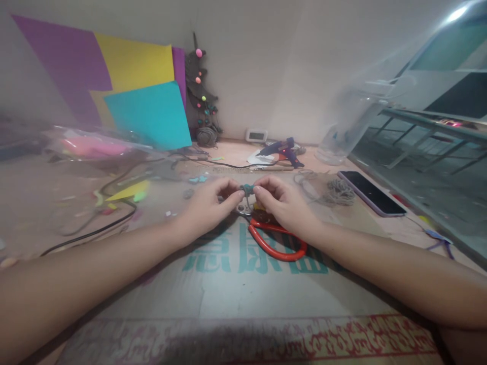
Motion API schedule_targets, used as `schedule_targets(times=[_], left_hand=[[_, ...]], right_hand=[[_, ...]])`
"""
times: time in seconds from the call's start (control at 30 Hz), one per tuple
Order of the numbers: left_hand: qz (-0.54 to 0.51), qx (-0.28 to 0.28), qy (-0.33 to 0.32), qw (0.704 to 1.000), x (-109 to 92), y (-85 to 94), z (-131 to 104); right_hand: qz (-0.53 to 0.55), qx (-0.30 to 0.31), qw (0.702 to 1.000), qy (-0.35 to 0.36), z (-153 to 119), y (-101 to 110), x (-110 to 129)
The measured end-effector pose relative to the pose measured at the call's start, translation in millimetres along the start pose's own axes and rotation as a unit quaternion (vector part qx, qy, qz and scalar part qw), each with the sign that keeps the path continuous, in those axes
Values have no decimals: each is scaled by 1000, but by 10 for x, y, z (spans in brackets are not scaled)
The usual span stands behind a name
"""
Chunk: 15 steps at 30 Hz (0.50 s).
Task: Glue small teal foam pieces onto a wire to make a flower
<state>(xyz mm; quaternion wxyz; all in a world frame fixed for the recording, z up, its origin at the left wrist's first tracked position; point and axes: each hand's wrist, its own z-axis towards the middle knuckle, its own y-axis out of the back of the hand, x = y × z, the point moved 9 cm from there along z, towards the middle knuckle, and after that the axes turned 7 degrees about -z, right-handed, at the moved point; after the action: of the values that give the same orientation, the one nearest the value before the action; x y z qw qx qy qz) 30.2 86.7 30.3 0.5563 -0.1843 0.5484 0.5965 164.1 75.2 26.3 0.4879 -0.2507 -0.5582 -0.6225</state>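
Note:
Between the fingertips of both hands is a small grey cord piece (248,191) with a bit of teal on it. My left hand (215,203) pinches its left side, and my right hand (279,200) pinches its right side. A short grey strand hangs down from it. Just below the hands, red-handled scissors (277,251) lie on the printed cardboard (236,299), their upper part partly hidden by my right hand. To the right of my right hand is a loose bundle of grey cord (340,192).
A phone (373,193) lies at the right edge. Farther back are a dark glue gun (281,148), a small white clock (256,135) and a clear plastic jug (340,132). Coloured sheets (150,114) and a decorated grey tree (198,83) stand against the wall. A black cable (102,229) runs at left.

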Motion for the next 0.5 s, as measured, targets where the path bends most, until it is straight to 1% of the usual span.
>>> schedule_targets(times=[0.07, 0.17, 0.23, 0.3, 0.33, 0.4, 0.43, 0.47, 0.5], left_hand=[[7, -2, 3, 1000, 11, 4, 4], [9, 5, 0, 1000, 34, -8, 11], [-2, 9, 4, 1000, 73, -15, 12], [-16, 15, 15, 1000, 128, -27, 12], [-22, 19, 21, 999, 155, -38, 11], [-32, 23, 28, 999, 195, -55, 11], [-34, 23, 30, 999, 207, -60, 12], [-35, 22, 32, 999, 217, -63, 13], [-35, 21, 33, 999, 222, -64, 13]], right_hand=[[-12, -18, 1000, 15, 11, 54, 64], [-73, -62, 993, 65, 77, 273, 284], [-142, -71, 984, 78, 170, 469, 406], [-259, -75, 961, 64, 295, 705, 433], [-321, -83, 942, 49, 360, 847, 403], [-425, -93, 900, -3, 480, 1127, 240], [-460, -106, 881, -34, 525, 1270, 127], [-486, -121, 864, -50, 561, 1388, 28], [-503, -123, 854, -56, 597, 1461, -76]])
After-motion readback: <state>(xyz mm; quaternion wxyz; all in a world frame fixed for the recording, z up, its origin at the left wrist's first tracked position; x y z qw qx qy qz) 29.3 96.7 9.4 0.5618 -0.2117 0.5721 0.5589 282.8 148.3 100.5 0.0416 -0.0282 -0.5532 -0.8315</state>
